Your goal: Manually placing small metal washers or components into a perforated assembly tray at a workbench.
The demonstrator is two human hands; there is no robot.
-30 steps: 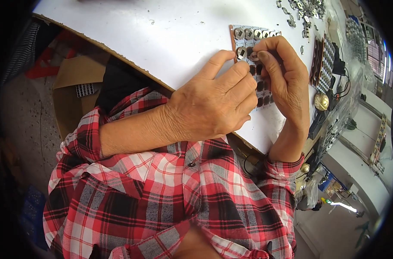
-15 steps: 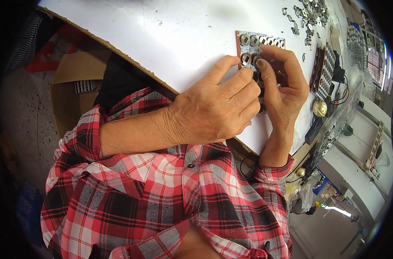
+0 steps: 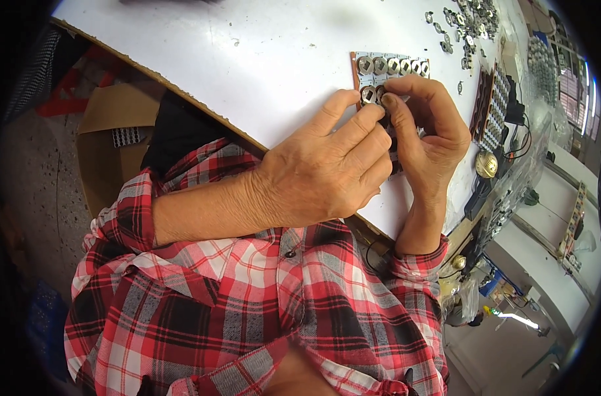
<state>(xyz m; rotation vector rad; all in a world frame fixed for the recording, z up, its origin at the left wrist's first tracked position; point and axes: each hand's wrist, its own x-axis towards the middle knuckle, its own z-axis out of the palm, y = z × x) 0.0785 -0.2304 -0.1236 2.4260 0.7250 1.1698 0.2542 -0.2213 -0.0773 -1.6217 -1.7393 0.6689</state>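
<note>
- the left hand (image 3: 327, 165) reaches across from the lower left, back upward, its forefinger held apart from the other fingers, which curl down; its forefinger and middle fingertips come down beside the second row of the light-blue board (image 3: 374, 75), and whether they grip anything i cannot tell.
- the right hand (image 3: 427, 125) comes in from the lower right, thumb and forefinger nearly meeting, pinching a round metal clip (image 3: 379, 94) at the board's second row; its other fingers are bent behind.
- the board lies flat on the white tabletop (image 3: 267, 66), near its front edge, with a brown strip along the board's left side; the hands cover much of its lower part.
- a row of round metal clips sits along the board's far edge, and another lies at the left of the second row, just beside the pinched one.
- loose metal pieces (image 3: 477, 25) are scattered beyond the board, toward the upper right.
- to the right stands a stack of similar boards (image 3: 493, 112), with a dark cable (image 3: 526, 135) beside it and a gold-coloured ball (image 3: 486, 164) below.
- at lower left an open cardboard box (image 3: 97, 155) holds a small dotted panel (image 3: 127, 136).
- the person wears a red, black and white checked shirt (image 3: 248, 297), sleeves rolled back from the forearms.
</note>
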